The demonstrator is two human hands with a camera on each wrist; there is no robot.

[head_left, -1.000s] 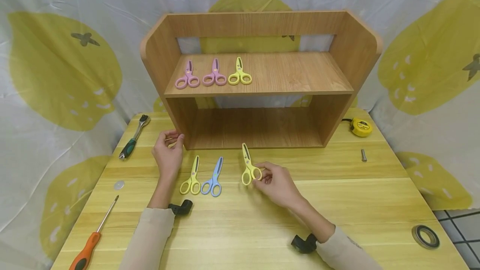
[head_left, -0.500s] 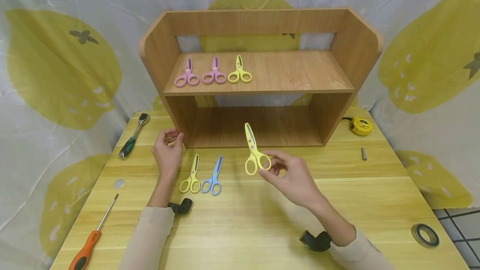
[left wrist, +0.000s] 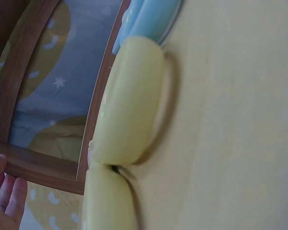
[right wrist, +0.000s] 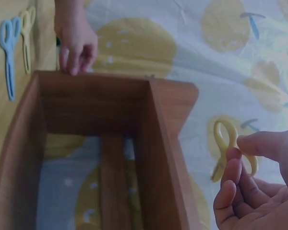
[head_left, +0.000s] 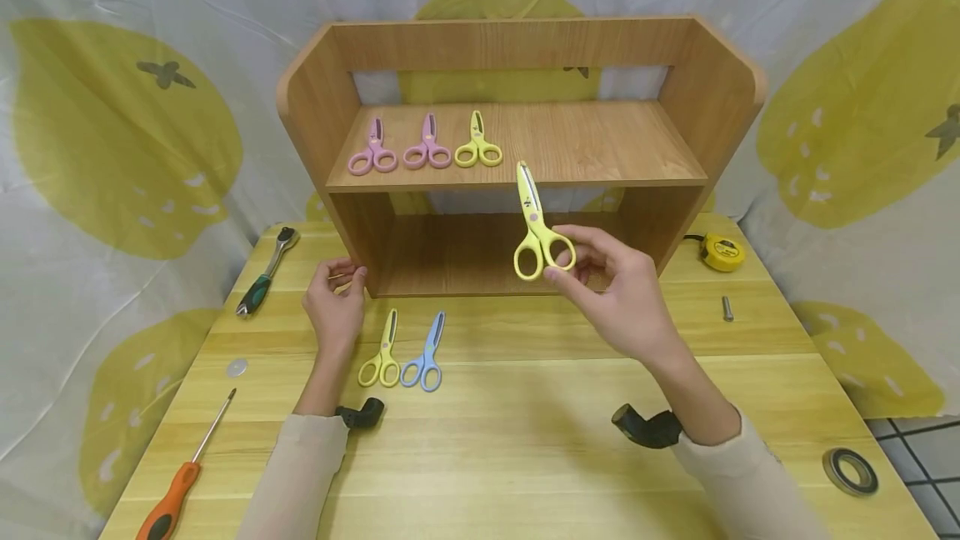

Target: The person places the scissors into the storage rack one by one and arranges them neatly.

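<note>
In the head view my right hand [head_left: 626, 290] pinches a pair of yellow scissors [head_left: 528, 215] by one handle loop, between thumb and fingers. The scissors are raised in front of the wooden shelf unit [head_left: 517, 184], blades pointing up. The right wrist view shows the same yellow scissors [right wrist: 224, 136] at the fingertips. My left hand [head_left: 335, 302] rests with loosely bent fingers against the unit's left side, the thumb at its front edge. Two pink scissors [head_left: 375, 152] [head_left: 428, 148] and one yellow pair of scissors [head_left: 477, 144] lie in a row on the upper board.
Yellow scissors [head_left: 386, 357] and blue scissors [head_left: 427, 357] lie on the table before the unit. A ratchet [head_left: 267, 273], washer [head_left: 237, 367] and orange screwdriver [head_left: 180, 486] are at left. A tape measure [head_left: 722, 252], bolt [head_left: 727, 308] and bearing [head_left: 832, 473] are at right.
My right hand has lifted the yellow scissors from near the table, up and to the right, toward the upper board's height. My left hand has stayed at the unit's side.
</note>
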